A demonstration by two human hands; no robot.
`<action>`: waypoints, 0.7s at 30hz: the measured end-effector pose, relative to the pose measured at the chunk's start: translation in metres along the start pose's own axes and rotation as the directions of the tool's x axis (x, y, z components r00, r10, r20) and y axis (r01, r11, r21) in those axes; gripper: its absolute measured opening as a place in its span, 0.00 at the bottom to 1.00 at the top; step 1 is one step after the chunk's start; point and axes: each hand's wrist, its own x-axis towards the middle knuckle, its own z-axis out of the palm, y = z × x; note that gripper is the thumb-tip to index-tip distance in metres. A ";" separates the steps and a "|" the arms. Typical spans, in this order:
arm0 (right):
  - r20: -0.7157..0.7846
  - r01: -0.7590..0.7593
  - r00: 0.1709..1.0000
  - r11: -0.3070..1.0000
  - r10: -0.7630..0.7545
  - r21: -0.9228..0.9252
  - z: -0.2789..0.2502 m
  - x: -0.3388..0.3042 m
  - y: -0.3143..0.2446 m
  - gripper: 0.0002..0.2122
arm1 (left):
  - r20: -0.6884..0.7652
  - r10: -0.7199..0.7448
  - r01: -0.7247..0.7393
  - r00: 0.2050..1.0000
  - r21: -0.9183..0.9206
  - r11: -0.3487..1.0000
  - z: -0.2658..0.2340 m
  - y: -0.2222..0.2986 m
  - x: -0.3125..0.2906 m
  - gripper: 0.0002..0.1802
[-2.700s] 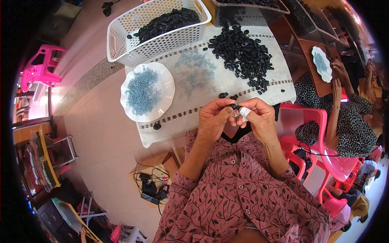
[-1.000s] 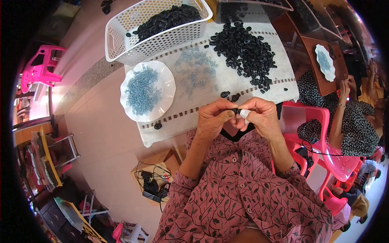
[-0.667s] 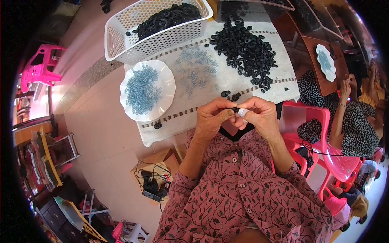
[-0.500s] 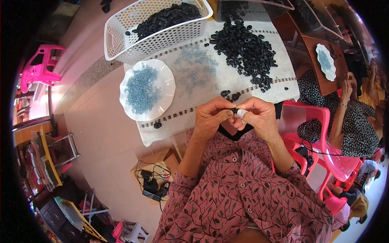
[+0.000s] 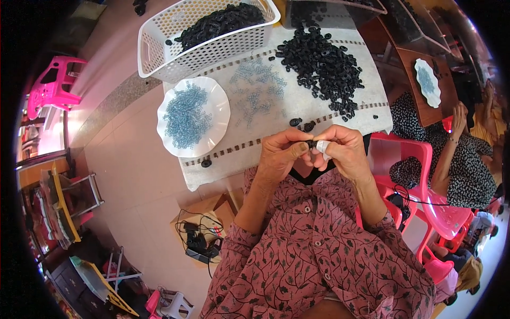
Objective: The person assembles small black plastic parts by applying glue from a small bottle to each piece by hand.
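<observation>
Left hand [image 5: 279, 157] and right hand [image 5: 348, 155] both pinch small black part [image 5: 312, 144], well right of plate [image 5: 217, 111]; blue bits [image 5: 255, 99] just right of plate, black pile [image 5: 321, 69] farther right, basket [image 5: 212, 55] beyond plate; step seems fine fingertip work on part, next move calls for steady two-handed pinch

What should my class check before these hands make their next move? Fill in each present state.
1. Small black piece pinched between left hand and right hand: ok.
2. Detail of that piece visible: cannot tell; fingertips cover most of it.
3. White finger wrap present on the right hand: ok.
4. Black pile within reach: probably ok; it lies just beyond the hands.
5. Bluish clear bits all on the white plate: not ok; many lie scattered on the cloth.
</observation>
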 end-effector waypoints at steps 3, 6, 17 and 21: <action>0.001 0.000 1.000 0.999 0.000 -0.035 -0.001 -0.001 0.003 0.05 | 0.004 0.001 -0.002 1.000 0.061 0.998 -0.002 0.000 0.000 0.08; -0.012 0.006 1.000 0.997 -0.007 -0.079 0.002 -0.002 0.002 0.05 | 0.006 0.011 -0.012 1.000 0.098 0.995 -0.002 0.001 0.000 0.08; -0.083 0.016 0.996 0.989 -0.029 -0.148 0.012 -0.006 0.005 0.05 | 0.044 0.089 -0.097 0.995 0.232 0.968 -0.003 0.003 -0.001 0.08; -0.114 0.059 0.990 0.977 -0.084 -0.205 0.013 -0.003 0.012 0.03 | -0.014 0.130 -0.113 0.991 0.411 0.905 0.002 0.004 -0.002 0.08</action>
